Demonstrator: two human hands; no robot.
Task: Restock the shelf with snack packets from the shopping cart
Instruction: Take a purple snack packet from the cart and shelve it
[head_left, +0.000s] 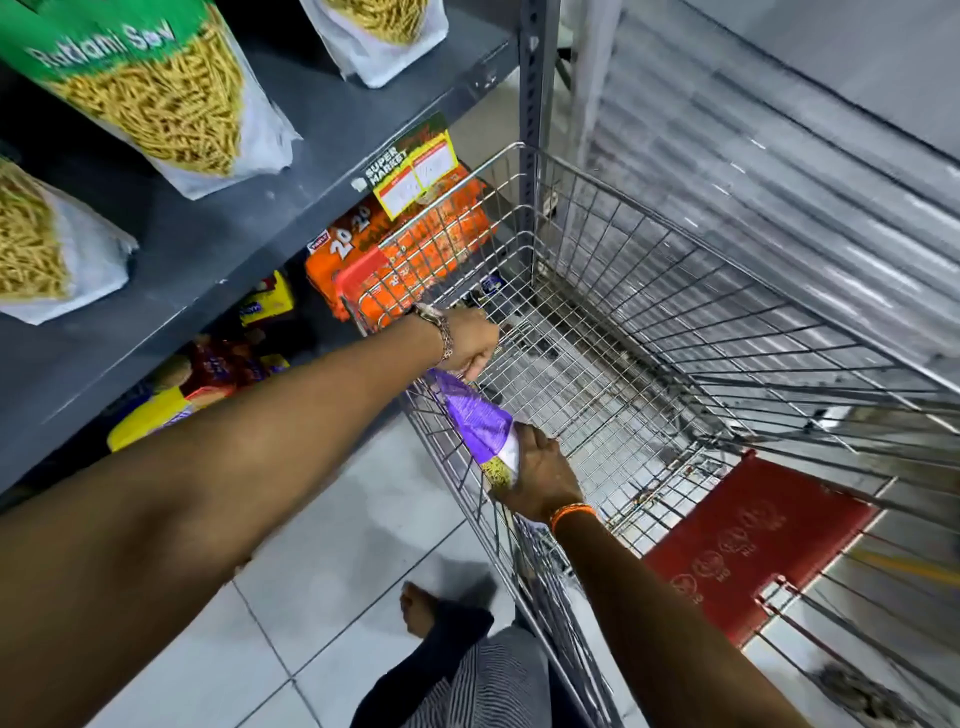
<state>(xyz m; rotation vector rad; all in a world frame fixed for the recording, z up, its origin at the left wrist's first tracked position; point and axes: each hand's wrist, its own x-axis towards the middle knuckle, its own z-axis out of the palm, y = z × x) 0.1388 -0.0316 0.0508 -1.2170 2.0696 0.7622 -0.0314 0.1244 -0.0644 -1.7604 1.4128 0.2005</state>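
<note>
From the head camera, we see our left hand (470, 340) clenched on the top end of one purple snack packet (475, 421), while our right hand (540, 475) grasps its lower end. The packet lies against the near wall of the wire shopping cart (675, 322), at its rim. On the dark shelf (208, 244) we count three sev packets (171, 98). Orange packs (415, 249) sit below.
</note>
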